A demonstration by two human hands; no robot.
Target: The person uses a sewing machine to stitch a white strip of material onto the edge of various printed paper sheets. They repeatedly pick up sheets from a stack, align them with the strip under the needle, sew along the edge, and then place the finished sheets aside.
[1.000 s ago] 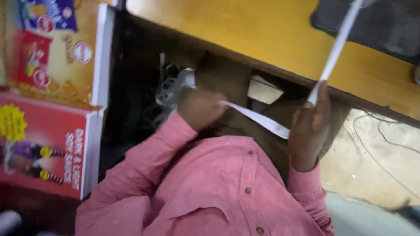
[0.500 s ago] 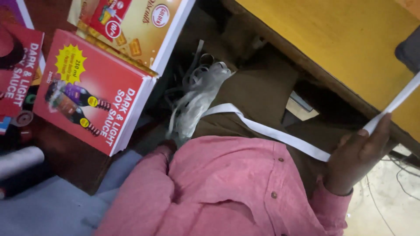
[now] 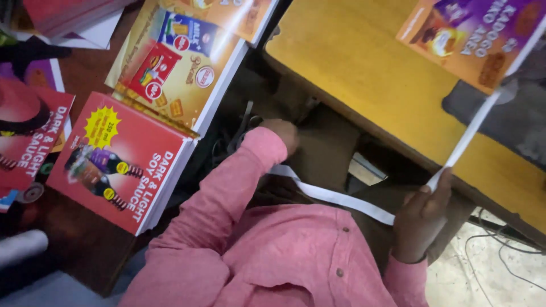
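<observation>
White paper strip (image 3: 341, 199) slanting up-right, pinched by right hand (image 3: 421, 219)

A smooth white paper strip (image 3: 341, 199), a glossy yellow, perhaps wooden, tabletop (image 3: 364, 79), glossy printed posters (image 3: 119, 159).

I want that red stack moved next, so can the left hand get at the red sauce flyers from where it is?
Probably yes. The left hand sits low by the desk edge, at one end of the white strip, and the red flyer stack lies just beside that arm with nothing between. It may need to let the strip go first.
</observation>
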